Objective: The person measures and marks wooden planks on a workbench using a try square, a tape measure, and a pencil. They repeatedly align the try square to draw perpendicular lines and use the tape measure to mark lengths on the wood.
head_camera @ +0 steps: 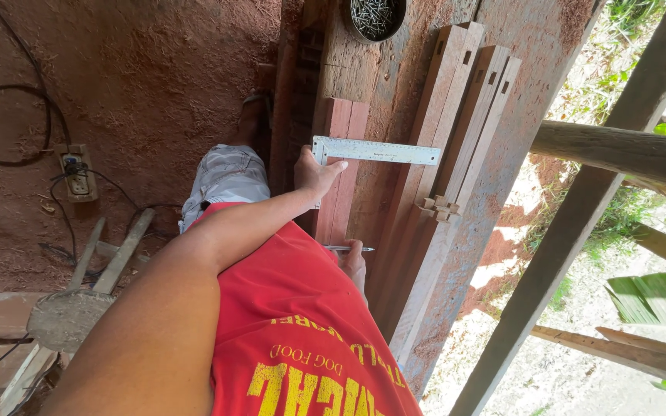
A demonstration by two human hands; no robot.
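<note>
My left hand (pixel 315 174) grips the corner of a metal square ruler (pixel 375 151), whose long blade lies across two reddish wood pieces (pixel 342 166) on the workbench (pixel 502 154). Part of the square's other leg is hidden under my hand. My right hand (pixel 353 260) sits lower, close to my red shirt, and holds a thin pencil (pixel 346 248) pointing right over the near end of the reddish pieces. Most of that hand is hidden behind my body.
Several long mortised wood rails (pixel 456 123) lie beside the reddish pieces. A round tin of nails (pixel 375 17) stands at the bench's far end. A power socket (pixel 77 173) with cables and scrap boards (pixel 109 254) lie on the dirt floor at left. Posts (pixel 580 223) frame the right.
</note>
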